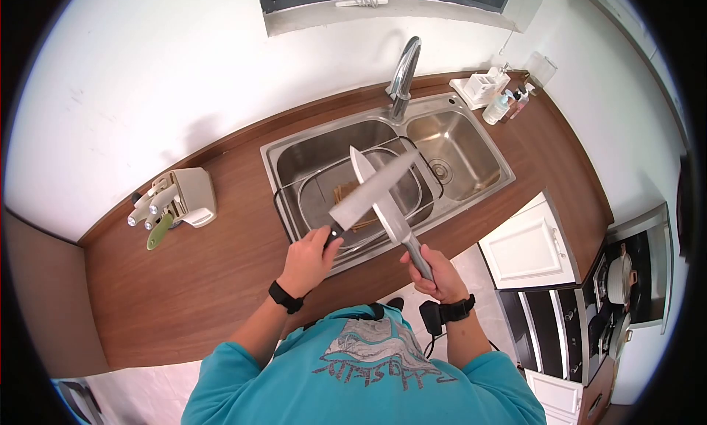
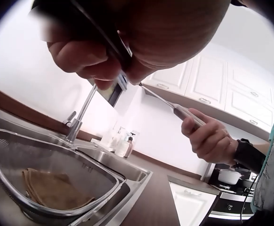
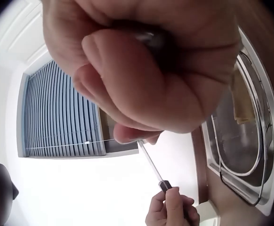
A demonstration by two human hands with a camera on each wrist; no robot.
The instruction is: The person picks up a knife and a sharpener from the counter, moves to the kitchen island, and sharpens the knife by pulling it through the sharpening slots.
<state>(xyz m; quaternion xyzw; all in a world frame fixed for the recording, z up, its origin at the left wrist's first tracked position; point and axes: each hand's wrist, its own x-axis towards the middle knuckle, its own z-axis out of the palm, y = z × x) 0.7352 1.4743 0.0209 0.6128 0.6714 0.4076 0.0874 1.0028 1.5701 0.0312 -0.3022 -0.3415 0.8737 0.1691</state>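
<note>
In the head view my left hand (image 1: 305, 264) grips the black handle of a broad-bladed knife (image 1: 368, 195), its blade slanting up to the right. My right hand (image 1: 442, 274) holds a second knife (image 1: 394, 217) by its grey handle, the blade pointing up to the left. The two blades cross over the sink, the black-handled one overlapping the other in this view. Fingers curl round the dark handle close up in the left wrist view. Below the blades, a brown cloth (image 2: 57, 188) lies in a wire-mesh basket (image 2: 109, 192) in the larger bowl.
The steel double sink (image 1: 508, 176) has a tall faucet (image 1: 403, 79) behind it. A knife block (image 1: 197, 195) with several handles stands on the wooden counter (image 1: 162, 292) at left. Soap bottles (image 1: 498, 108) stand at the back right; a pot (image 1: 620, 279) is on the stove at far right.
</note>
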